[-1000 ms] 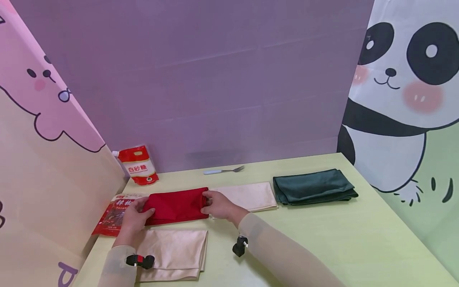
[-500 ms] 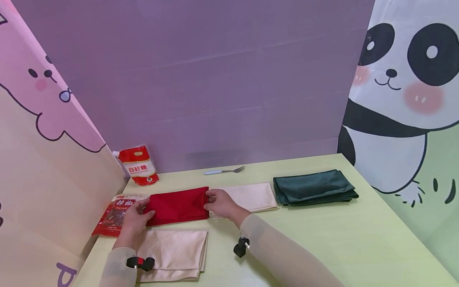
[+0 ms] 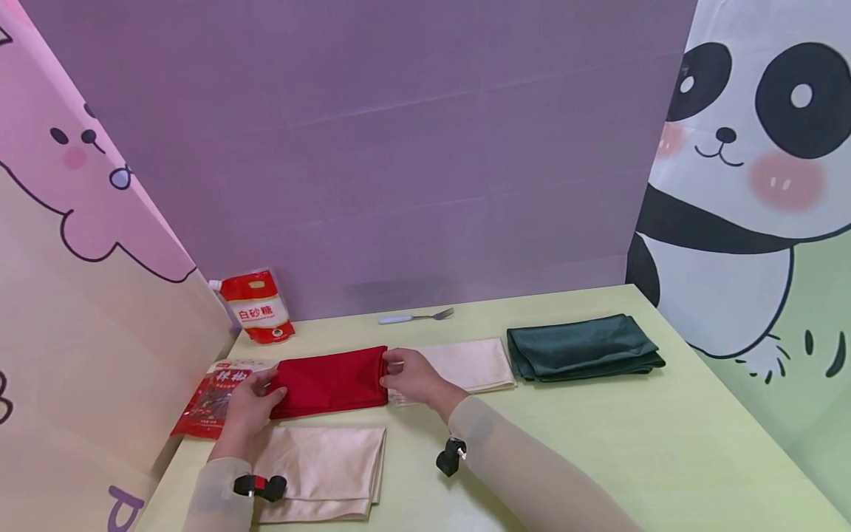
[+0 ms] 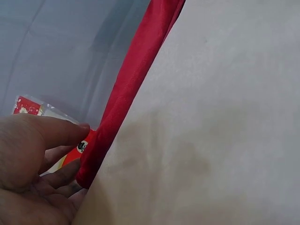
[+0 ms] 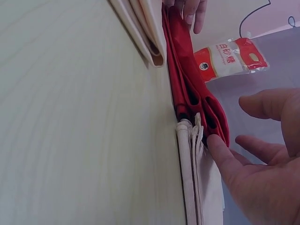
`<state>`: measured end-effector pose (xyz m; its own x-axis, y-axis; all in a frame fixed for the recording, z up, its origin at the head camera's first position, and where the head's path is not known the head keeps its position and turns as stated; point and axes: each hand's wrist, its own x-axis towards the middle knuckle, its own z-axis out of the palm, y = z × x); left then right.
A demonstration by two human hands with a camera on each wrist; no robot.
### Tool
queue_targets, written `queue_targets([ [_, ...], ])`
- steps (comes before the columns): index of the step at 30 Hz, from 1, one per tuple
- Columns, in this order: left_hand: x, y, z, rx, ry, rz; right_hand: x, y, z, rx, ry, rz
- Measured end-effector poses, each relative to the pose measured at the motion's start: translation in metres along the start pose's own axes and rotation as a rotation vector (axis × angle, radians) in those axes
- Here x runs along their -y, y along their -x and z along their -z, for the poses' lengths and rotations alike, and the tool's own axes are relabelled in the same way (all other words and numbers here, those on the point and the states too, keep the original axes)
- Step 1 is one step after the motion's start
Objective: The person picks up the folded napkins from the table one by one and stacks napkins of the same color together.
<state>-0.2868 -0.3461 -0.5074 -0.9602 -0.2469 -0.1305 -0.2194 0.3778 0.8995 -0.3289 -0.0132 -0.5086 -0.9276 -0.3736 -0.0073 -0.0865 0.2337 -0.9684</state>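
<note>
A folded red cloth (image 3: 329, 380) lies on the left part of the table. My left hand (image 3: 249, 406) touches its left end, the thumb and fingertips right at the edge in the left wrist view. At the opposite end is my right hand (image 3: 415, 380). In the right wrist view, one fingertip (image 5: 215, 143) meets the layered folds of the red cloth, while the thumb (image 5: 258, 103) stands apart from it. A folded cream cloth (image 3: 462, 363) adjoins the red one on the right, partly behind my right hand. Nearer the front, a folded beige cloth (image 3: 319, 462) lies below the red cloth.
A red bag with a dried-chili picture (image 3: 206, 403) lies by my left hand. The white sugar pouch (image 3: 259, 307) leans in the back left corner. Along the back edge is a fork (image 3: 415, 318). A folded dark green cloth (image 3: 581, 347) sits at the right.
The right hand has shifted slightly rightward and its thumb has come off the red cloth. The left hand stays at the left end. The cloth has barely moved.
</note>
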Motion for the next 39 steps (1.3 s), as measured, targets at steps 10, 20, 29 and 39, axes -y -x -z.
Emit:
queue_targets([
  [10, 0.000, 0.000, 0.001, -0.004, 0.015, -0.008, 0.005, 0.003, 0.000, 0.008, 0.006, 0.000],
  [20, 0.000, 0.006, 0.001, -0.034, -0.048, -0.027, 0.004, 0.006, 0.003, -0.049, 0.022, 0.053],
  [29, 0.001, 0.020, 0.003, -0.036, -0.028, -0.033, 0.004, 0.015, 0.005, -0.075, 0.014, 0.068],
  [39, 0.003, 0.032, 0.005, -0.042, -0.030, -0.071, 0.007, 0.028, 0.007, -0.068, -0.016, 0.103],
])
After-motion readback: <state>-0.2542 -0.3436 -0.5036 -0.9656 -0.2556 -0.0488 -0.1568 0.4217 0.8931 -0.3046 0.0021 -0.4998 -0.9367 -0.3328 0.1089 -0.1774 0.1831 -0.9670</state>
